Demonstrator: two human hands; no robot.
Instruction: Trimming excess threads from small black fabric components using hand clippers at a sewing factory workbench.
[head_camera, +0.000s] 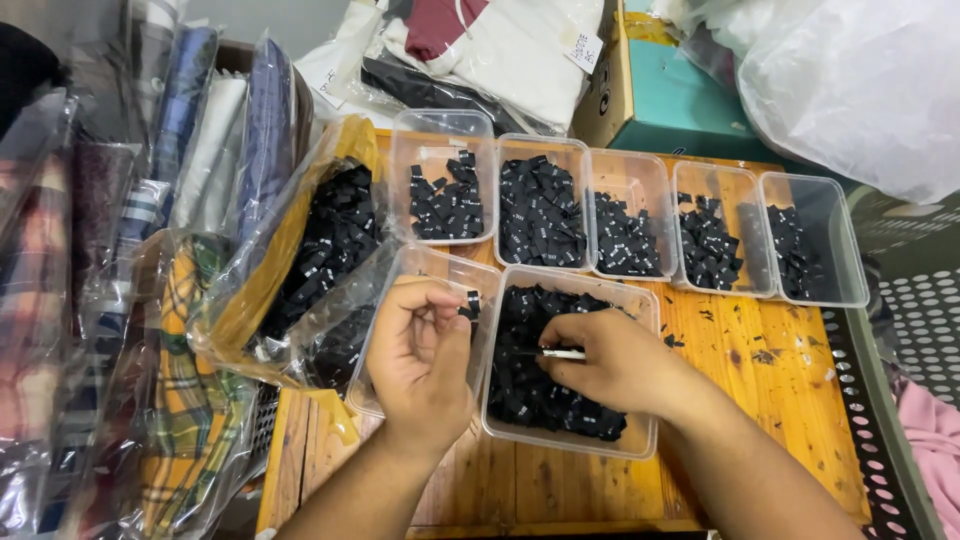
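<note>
- Left hand (425, 350): hovering over an empty clear plastic tub (432, 268), fingers curled in, pinching one small black woven label (471, 303) between thumb and fingertips; label sitting just above the tub's right rim.
- Right hand (610, 360): resting inside the front tub (645, 440), fingers closed around a thin white tool (562, 353), tip pointing left across the heap; whether pen or tweezers, cannot tell.
- Heap of black labels (530, 385): filling the front tub, lying loose and overlapping, each showing a small white mark.
- Back row of five clear tubs, standing side by side and touching along the far edge of the table:
  - first tub (442, 130), holding a sparse scatter of black labels;
  - second tub (543, 150), holding the fullest load;
  - third tub (640, 170), holding labels toward its left half;
  - fourth tub (735, 185), holding a central clump;
  - fifth tub (825, 240), holding labels along its left side.
- Wooden table (770, 380): orange-stained, carrying a few stray black scraps near the front tub.
- Clear plastic bag of black labels (335, 250): slumping left of the tubs, leaning over the table edge.
- Bagged folded fabrics (180, 120): standing in a row at far left, plaid and striped.
- Teal cardboard box (680, 100): sitting behind the row.
</note>
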